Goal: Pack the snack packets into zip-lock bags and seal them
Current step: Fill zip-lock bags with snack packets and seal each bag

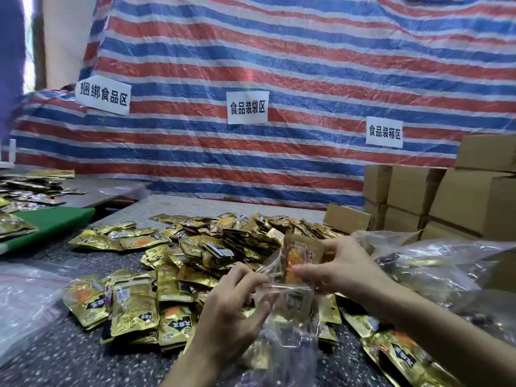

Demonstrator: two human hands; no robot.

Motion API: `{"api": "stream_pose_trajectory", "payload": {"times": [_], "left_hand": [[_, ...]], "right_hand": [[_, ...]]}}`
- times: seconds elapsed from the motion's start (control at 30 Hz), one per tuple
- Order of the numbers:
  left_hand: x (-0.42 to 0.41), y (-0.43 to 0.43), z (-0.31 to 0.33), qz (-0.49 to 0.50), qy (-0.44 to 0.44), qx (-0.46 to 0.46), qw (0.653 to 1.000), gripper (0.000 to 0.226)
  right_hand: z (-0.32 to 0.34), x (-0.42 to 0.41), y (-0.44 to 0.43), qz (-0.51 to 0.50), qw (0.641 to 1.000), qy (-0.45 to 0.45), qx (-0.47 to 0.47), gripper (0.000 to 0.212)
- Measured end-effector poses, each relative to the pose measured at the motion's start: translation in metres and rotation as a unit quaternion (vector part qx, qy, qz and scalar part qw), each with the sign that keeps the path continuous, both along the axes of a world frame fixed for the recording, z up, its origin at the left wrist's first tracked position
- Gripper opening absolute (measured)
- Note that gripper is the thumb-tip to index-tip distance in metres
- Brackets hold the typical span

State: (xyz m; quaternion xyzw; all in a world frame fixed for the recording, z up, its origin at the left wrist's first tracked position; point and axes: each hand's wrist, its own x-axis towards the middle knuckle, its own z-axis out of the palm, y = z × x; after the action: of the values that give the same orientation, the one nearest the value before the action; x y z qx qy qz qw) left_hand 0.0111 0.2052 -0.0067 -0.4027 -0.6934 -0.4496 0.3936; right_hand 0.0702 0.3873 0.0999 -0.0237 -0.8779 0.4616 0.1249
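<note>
Early in the job, as I judge it; a big pile of snack packets (217, 247) lies loose on the table (55, 358), so most of the packing is left; clear plastic with dark contents (435, 263) sits at the right, probably bags already filled, though I cannot tell if they are sealed; more clear plastic (25, 297) lies flat at the left, likely empty bags.

Current step looks like loading; the zip-lock bag (287, 325) hangs between the two hands above the near edge of the pile, its mouth open and not yet sealed; something printed shows through its wall, so it seems to hold at least one packet already.

Left hand (231, 308): fingers curled, thumb and fingertips pinching the left edge of the bag mouth.

Right hand (346, 266): fingers curled, pinching one gold packet (303, 252) held upright at the bag mouth, lower part seemingly inside; whether it also grips the bag's right edge I cannot tell.
</note>
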Motion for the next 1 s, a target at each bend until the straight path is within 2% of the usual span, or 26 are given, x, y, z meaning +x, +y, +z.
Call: {"api": "stream_pose_trajectory", "payload": {"times": [0.13, 0.27, 0.4, 0.6, 0.7, 0.83, 1.0], "left_hand": [[0.001, -0.001, 0.005, -0.016, 0.037, 0.054, 0.998, 0.021], [0.008, -0.002, 0.017, -0.011, 0.091, 0.089, 0.992, 0.032], [0.016, -0.002, 0.030, -0.029, 0.114, 0.118, 0.986, 0.030], [0.022, 0.002, 0.037, -0.051, 0.101, 0.138, 0.984, 0.025], [0.021, 0.005, 0.033, -0.034, 0.085, 0.137, 0.986, 0.026], [0.018, 0.007, 0.029, -0.020, 0.095, 0.136, 0.986, 0.024], [0.013, 0.010, 0.025, -0.010, 0.108, 0.140, 0.984, 0.022]], "right_hand": [[0.019, 0.011, 0.009, 0.046, 0.997, -0.005, 0.057, 0.031], [0.032, 0.022, 0.013, 0.081, 0.993, 0.070, 0.046, 0.029], [0.040, 0.029, 0.016, 0.108, 0.981, 0.160, 0.012, 0.037], [0.040, 0.017, 0.025, 0.115, 0.970, 0.202, -0.076, 0.035], [0.021, -0.019, 0.045, 0.021, 0.974, 0.223, 0.034, 0.026], [-0.012, -0.078, 0.072, -0.068, 0.969, 0.111, 0.211, 0.034], [-0.040, -0.144, 0.093, -0.121, 0.919, 0.015, 0.376, 0.047]]}}
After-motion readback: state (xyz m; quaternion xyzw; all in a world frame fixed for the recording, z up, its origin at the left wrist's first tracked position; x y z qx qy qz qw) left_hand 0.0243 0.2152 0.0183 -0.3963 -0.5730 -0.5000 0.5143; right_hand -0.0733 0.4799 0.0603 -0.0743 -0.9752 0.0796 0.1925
